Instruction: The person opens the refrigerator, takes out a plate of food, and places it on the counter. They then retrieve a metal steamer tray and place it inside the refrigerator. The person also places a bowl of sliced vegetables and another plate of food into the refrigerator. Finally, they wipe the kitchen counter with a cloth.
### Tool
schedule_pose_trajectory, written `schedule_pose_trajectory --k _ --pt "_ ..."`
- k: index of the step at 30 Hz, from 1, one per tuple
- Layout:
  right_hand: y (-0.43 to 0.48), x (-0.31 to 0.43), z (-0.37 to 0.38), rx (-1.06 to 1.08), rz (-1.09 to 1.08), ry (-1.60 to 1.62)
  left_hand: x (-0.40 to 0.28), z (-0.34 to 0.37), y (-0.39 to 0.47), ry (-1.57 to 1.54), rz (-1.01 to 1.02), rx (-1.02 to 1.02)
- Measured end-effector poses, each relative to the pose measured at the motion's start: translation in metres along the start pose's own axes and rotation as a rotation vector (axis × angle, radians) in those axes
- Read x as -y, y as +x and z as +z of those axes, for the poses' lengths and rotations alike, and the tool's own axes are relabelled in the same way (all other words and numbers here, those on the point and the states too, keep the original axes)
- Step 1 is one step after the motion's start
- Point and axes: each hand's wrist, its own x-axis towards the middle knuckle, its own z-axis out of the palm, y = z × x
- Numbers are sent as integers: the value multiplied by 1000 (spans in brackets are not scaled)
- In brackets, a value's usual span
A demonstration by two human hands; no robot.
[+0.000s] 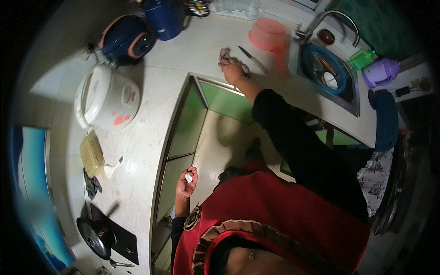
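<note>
My right hand point(232, 71) reaches out to the white countertop point(185, 51) and presses on a crumpled pinkish cloth point(224, 53). Just right of it lies a small knife point(252, 57) with a dark blade and a pale handle. Low on the left, my left hand point(186, 184) is held palm up over the gap between the counters, its fingers curled round a small whitish piece point(188, 177). What that piece is, I cannot tell.
A pink plastic dipper point(267, 34) stands near the steel sink point(350, 103), which holds a blue basin point(307, 74). On the left counter are a white lidded bucket point(110, 99), a yellowish lidded box point(91, 156) and a lidded pan point(92, 237). A dark blue rice cooker point(125, 41) occupies the corner.
</note>
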Motion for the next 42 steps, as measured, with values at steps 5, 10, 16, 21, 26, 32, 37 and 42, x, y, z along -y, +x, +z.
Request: schedule_pose_trajectory --k 5,10,16,21,26,32,37,42 --pt "-74 -59 19 6 -114 201 37 61 45 44 -101 -91" --pt "-176 -159 -48 233 -231 116 85 170 118 252 -254 64" --pt "-284 -284 -111 199 37 598 148 297 200 976 -190 378" --pt "-374 -361 -163 166 433 56 207 366 254 1701 366 892" --pt "-396 -364 -164 -248 568 -157 261 403 291 717 -605 335" --pt "-399 -389 -159 -27 581 -217 320 425 305 856 -761 353" --pt "-454 -454 -159 -122 891 -435 350 443 317 1463 -508 854" --pt "-507 -491 -171 -661 1412 98 365 460 320 1431 -676 735"
